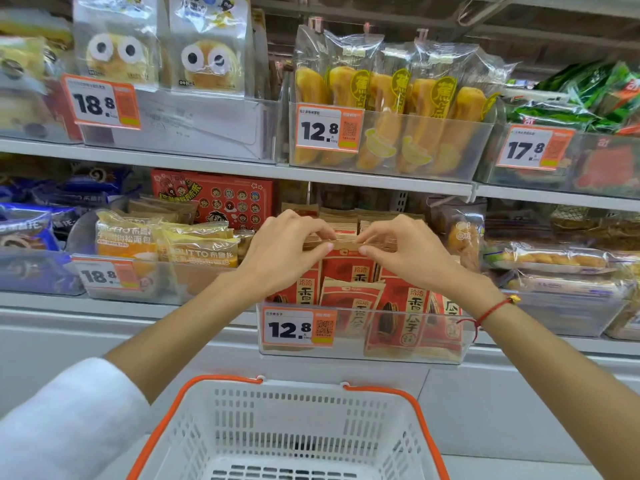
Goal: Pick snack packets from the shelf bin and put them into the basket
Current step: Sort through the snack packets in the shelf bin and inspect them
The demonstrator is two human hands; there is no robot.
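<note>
Left hand (pixel 284 249) and right hand (pixel 403 251) are both pinching the top edge of one red snack packet (pixel 346 263), standing in the clear shelf bin (pixel 363 351). Basket (pixel 294 427) is sitting below the bin.

Price tags and packet print around the clear shelf bin (pixel 363 353).

On that bin's front a price tag (pixel 298 328) reads "12.8"; the red-and-brown snack packets (pixel 349 268) inside it carry large Chinese characters. Up and left of the bin, a tag (pixel 103 102) reads "18.8"; straight above it, a tag (pixel 329 129) reads "12.8"; up and right, a tag (pixel 535 147) reads "17.8". Left of the bin, another tag (pixel 107 276) reads "18.8", below yellow bread packs (pixel 204 249) printed "PUTTO". The small print on the tags is too fine to read.
</note>
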